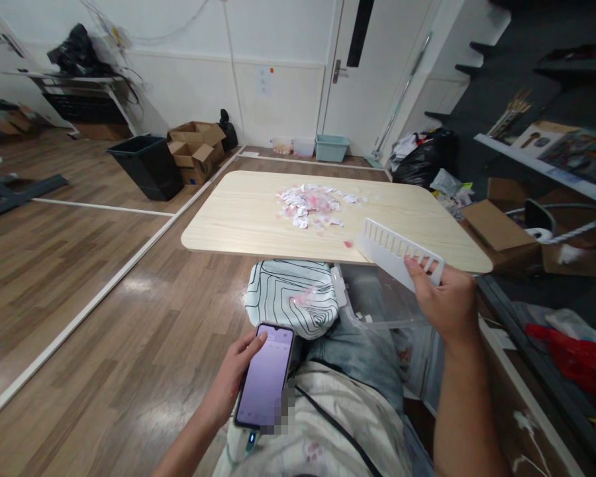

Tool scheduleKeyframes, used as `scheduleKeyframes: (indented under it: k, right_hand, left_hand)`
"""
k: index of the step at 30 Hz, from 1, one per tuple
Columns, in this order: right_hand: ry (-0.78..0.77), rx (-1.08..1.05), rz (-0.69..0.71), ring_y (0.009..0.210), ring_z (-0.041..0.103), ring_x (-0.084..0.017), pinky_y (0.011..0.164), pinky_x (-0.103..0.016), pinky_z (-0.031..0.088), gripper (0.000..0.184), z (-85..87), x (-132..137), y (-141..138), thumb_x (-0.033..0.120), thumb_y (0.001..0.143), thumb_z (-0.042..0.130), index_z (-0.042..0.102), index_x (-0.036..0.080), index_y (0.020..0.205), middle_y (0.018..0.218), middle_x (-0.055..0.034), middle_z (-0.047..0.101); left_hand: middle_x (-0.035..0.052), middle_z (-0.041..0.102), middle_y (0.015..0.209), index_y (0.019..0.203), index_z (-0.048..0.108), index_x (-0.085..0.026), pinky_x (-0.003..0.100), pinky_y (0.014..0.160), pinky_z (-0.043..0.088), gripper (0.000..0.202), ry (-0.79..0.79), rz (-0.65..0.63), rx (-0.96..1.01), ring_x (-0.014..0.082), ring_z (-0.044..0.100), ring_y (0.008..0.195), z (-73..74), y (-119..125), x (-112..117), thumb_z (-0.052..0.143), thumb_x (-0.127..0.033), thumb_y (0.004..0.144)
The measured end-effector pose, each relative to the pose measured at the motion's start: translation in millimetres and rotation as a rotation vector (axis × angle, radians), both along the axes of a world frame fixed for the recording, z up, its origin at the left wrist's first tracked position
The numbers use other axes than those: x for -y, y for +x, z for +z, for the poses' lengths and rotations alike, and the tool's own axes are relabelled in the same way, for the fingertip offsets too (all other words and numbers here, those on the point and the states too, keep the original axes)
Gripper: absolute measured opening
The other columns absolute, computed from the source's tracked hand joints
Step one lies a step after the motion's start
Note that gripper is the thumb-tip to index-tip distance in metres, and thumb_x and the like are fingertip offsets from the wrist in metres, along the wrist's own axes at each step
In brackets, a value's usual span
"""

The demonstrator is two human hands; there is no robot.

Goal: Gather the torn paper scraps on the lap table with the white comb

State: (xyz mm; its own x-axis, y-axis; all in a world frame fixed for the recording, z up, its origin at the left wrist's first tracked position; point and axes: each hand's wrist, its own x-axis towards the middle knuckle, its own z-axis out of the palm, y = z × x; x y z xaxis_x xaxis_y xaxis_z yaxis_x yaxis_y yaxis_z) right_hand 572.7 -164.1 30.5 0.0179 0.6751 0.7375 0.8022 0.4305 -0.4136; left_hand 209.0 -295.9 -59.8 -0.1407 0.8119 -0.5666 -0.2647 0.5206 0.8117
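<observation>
My left hand (233,381) is closed round a smartphone (265,377) with a lit purple screen, held low over my lap, thumb on the screen's top edge. My right hand (444,301) grips a white slotted plastic basket (395,252) by its near rim, tilted over the front right of a light wooden table (238,218). A heap of torn white and pink paper scraps (315,204) lies in the middle of the table. One small pink scrap (348,244) sits near the basket.
A clear plastic bin (372,298) stands under the table's front edge beside a striped cushion (291,298). A black bin (146,165), cardboard boxes (196,151) and a blue tub (331,147) stand by the far wall. Black bags, boxes and shelves crowd the right.
</observation>
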Motion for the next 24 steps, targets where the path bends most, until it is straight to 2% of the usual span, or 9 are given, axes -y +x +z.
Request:
scheduleKeyframes:
  k: [6, 11, 15, 19, 24]
  right_hand:
    - [0.031, -0.002, -0.014, 0.054, 0.070, -0.024, 0.059, -0.033, 0.057, 0.038, -3.7, 0.2, 1.3, 0.042, 0.101, 0.073, 0.072, 0.024, 0.067, 0.064, -0.0084, 0.075]
    - [0.015, -0.007, -0.040, 0.058, 0.076, -0.027, 0.061, -0.034, 0.059, 0.037, -6.0, 0.3, 1.7, 0.043, 0.101, 0.072, 0.076, 0.023, 0.070, 0.069, -0.0107, 0.081]
    - [0.002, -0.012, -0.051, 0.062, 0.079, -0.029, 0.061, -0.035, 0.060, 0.035, -7.1, -0.3, 1.8, 0.043, 0.101, 0.072, 0.077, 0.024, 0.072, 0.073, -0.0118, 0.083]
    - [-0.020, -0.027, -0.047, 0.060, 0.076, -0.029, 0.063, -0.036, 0.060, 0.037, -7.8, -0.1, 2.1, 0.045, 0.101, 0.072, 0.071, 0.026, 0.069, 0.067, -0.0098, 0.079]
    - [-0.058, -0.061, -0.040, 0.063, 0.076, -0.031, 0.067, -0.040, 0.063, 0.045, -7.3, 1.5, 2.1, 0.056, 0.103, 0.074, 0.066, 0.028, 0.068, 0.064, -0.0091, 0.074]
  left_hand:
    - [0.0089, 0.087, 0.087, 0.103, 0.090, -0.015, 0.030, 0.063, 0.056, 0.093, -0.027, -0.062, 0.008, 0.0238, 0.075, 0.071, 3.1, 5.9, -6.8, 0.112, -0.080, 0.041]
    - [0.0077, 0.087, 0.082, 0.099, 0.089, -0.016, 0.029, 0.059, 0.053, 0.092, -0.026, -0.060, 0.014, 0.0218, 0.074, 0.066, 1.4, 8.6, -7.6, 0.113, -0.080, 0.038]
    - [0.0071, 0.086, 0.079, 0.100, 0.089, -0.015, 0.031, 0.063, 0.058, 0.092, -0.007, -0.079, 0.031, 0.0225, 0.075, 0.066, -3.1, 5.8, -6.0, 0.114, -0.080, 0.040]
    - [0.0086, 0.089, 0.087, 0.106, 0.090, -0.016, 0.032, 0.070, 0.062, 0.087, 0.004, -0.127, 0.054, 0.0262, 0.082, 0.076, -4.9, 1.9, -3.1, 0.112, -0.079, 0.050]
    - [0.0085, 0.089, 0.086, 0.101, 0.089, -0.016, 0.031, 0.070, 0.063, 0.086, -0.020, -0.108, 0.038, 0.0244, 0.081, 0.074, -4.4, 1.7, -1.7, 0.115, -0.076, 0.045]
